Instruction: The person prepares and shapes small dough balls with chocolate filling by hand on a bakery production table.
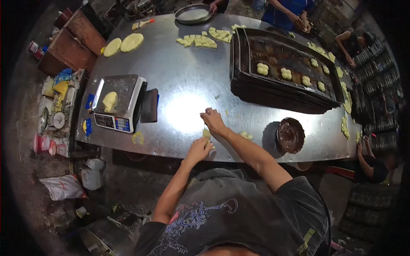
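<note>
My left hand [200, 149] is at the front edge of the metal table, its fingers curled against a small piece of yellow dough [206, 133]. Just beyond it, my right hand [214, 121] rests low over the tabletop with bent, closed fingers; whatever is under them is hidden. A few small dough lumps [245, 135] lie beside my right forearm. To the right stands a round bowl [291, 135] coated inside with something brown. On the left, a digital scale [112, 122] carries a larger lump of dough [109, 101].
Stacked dark baking trays [273, 87] hold several clustered dough balls at the right. Cut dough pieces [198, 41], two flat dough rounds [131, 42], a brush [143, 24] and a round pan [193, 15] occupy the far side. Other people work around the metal table [171, 68].
</note>
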Tool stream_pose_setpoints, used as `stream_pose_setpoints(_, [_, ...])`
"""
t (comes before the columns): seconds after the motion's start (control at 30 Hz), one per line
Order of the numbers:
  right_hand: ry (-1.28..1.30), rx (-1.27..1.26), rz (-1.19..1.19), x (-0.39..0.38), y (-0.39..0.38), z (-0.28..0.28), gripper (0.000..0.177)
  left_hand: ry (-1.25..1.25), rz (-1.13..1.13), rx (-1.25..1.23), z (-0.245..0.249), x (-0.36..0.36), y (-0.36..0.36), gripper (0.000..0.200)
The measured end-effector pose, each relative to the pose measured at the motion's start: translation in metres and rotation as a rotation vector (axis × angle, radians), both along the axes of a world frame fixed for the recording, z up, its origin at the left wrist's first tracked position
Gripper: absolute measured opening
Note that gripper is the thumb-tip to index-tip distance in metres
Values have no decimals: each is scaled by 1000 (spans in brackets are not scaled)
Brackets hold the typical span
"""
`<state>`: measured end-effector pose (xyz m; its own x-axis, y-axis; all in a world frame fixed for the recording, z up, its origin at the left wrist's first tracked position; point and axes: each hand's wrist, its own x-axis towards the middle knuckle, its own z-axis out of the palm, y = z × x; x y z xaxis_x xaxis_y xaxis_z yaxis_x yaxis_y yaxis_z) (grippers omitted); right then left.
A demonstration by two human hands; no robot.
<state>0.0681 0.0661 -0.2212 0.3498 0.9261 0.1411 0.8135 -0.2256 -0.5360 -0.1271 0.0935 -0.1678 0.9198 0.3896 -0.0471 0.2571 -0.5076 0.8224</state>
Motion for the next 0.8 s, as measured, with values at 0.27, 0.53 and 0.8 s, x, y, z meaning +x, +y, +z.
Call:
stream_pose_setpoints(0.27, [638,144,-225,12,-29,68,26,283,-89,88,-29,2,16,53])
stream_pose_setpoints(0.53, [879,401,-241,-36,-121,148,35,-350,305,-1107,86,102,-29,63])
stream_pose_setpoints(0.8, [1049,607,-521,-5,-199,200,26,-518,-24,-420,139,148,-110,60])
